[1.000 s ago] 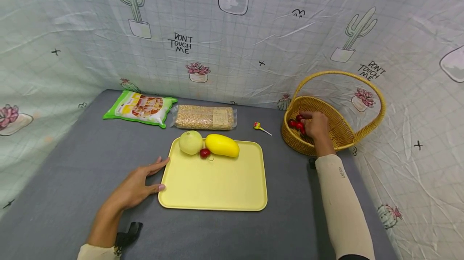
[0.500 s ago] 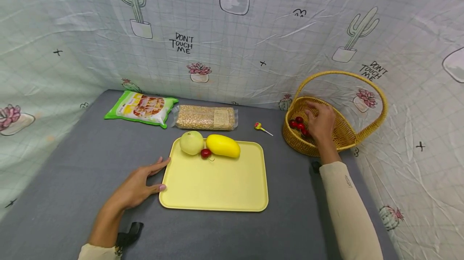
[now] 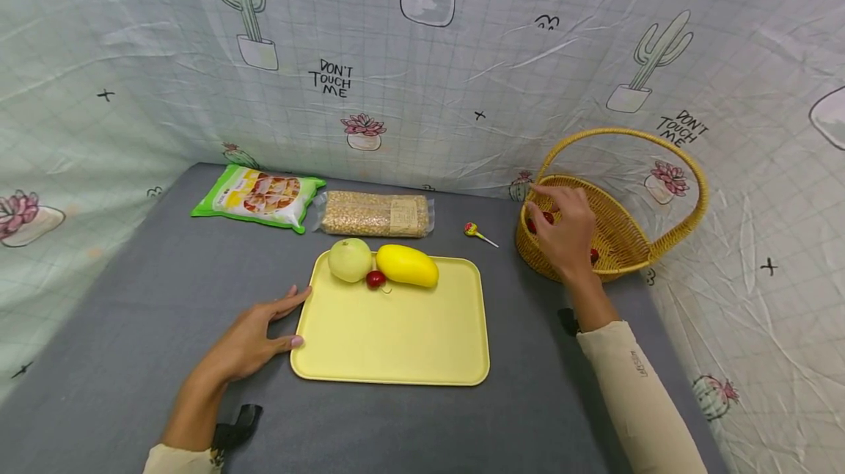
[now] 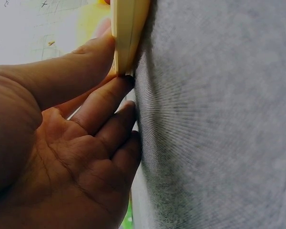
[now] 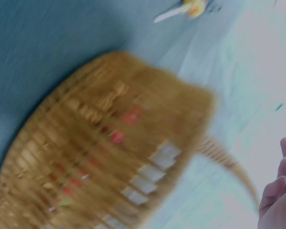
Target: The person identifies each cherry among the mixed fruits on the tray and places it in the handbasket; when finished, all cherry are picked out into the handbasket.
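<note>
My left hand (image 3: 247, 342) rests at the left edge of a yellow tray (image 3: 409, 342), thumb and fingers spread and touching its rim; the left wrist view shows the thumb against the tray side. On the tray lie a pale green round fruit (image 3: 350, 260), a yellow mango (image 3: 406, 265) and a red cherry (image 3: 375, 279). My right hand (image 3: 568, 232) hovers over the left part of a wicker basket (image 3: 617, 221), thumb and forefinger apart with nothing held between them. Red cherries (image 3: 549, 218) in the basket are partly hidden by this hand. The right wrist view is blurred.
A lollipop (image 3: 479, 234) lies between tray and basket. Behind the tray are a clear pack of grains (image 3: 370, 214) and a green-edged food bag (image 3: 260, 197). The basket's tall handle (image 3: 703, 188) arches over it. A printed cloth (image 3: 422, 92) hangs along the table's back.
My right hand has drawn back from the cherries in the basket, its fingers spreading, and has come left over the near rim. The left hand has stayed on the tray edge.
</note>
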Available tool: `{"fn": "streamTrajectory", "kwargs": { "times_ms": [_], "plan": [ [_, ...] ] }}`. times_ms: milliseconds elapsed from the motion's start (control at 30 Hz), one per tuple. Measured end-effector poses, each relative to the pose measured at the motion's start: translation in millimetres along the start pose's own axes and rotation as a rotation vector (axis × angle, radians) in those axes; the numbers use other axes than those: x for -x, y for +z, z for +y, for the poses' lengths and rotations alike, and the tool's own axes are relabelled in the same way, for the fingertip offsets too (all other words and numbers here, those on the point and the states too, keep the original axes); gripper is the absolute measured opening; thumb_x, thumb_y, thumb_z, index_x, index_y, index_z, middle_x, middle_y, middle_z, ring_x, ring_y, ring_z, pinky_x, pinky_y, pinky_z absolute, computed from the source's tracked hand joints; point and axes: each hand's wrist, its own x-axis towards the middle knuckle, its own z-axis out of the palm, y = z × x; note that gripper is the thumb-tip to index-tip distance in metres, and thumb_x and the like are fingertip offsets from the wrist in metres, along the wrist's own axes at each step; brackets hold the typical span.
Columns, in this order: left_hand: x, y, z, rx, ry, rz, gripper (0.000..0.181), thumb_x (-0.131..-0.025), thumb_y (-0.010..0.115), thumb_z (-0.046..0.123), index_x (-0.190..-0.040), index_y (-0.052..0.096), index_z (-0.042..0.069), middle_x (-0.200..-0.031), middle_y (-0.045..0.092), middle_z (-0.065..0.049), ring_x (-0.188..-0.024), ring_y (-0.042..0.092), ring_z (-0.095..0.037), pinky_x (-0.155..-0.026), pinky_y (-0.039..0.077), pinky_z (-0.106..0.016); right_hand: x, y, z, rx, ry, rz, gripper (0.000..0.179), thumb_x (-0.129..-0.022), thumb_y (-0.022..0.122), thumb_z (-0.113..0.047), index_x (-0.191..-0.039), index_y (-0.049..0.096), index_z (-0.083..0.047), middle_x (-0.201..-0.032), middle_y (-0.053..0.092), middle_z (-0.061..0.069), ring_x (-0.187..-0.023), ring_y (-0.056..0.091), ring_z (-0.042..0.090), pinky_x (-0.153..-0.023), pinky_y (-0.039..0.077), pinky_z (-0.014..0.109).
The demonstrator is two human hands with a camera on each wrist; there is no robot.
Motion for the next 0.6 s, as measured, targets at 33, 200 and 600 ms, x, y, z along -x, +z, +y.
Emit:
{"fn": "streamTrajectory", "kwargs": {
  "times_ms": [33,200,600],
  "plan": [
    [0.0,-0.1,0.0,-0.001,0.001,-0.001,0.085,-0.089,0.085,0.014,-0.163,0.044,0.008,-0.166,0.034,-0.03,-0.154,0.032,-0.055,-0.116,0.033,-0.075,1.1,1.3,-6.2,-0.01,-0.017,0.0,0.027,-0.093,0.084,-0.012,-0.119,0.081,-0.006,-0.109,0.078,0.021,-0.08,0.051,0.035,-0.071,0.033,0.03],
    [-0.5,-0.8,-0.3,-0.003,0.0,0.0,0.085,-0.089,0.085,0.013,-0.163,0.044,0.008,-0.166,0.034,-0.03,-0.154,0.032,-0.055,-0.116,0.032,-0.075,7.7,6.7,-34.7,-0.073,-0.087,-0.02,0.031,-0.09,0.087,-0.011,-0.12,0.082,-0.008,-0.104,0.078,0.018,-0.078,0.049,0.031,-0.071,0.033,0.032],
    [-0.2,0.0,0.7,-0.004,-0.014,0.005,0.084,-0.089,0.085,0.014,-0.163,0.044,0.011,-0.167,0.034,-0.029,-0.154,0.032,-0.055,-0.116,0.032,-0.075,25.8,19.5,-86.2,-0.167,-0.188,-0.146,0.036,-0.085,0.091,-0.009,-0.12,0.082,-0.013,-0.106,0.08,0.009,-0.081,0.052,0.021,-0.073,0.043,0.029]
  ]
}}
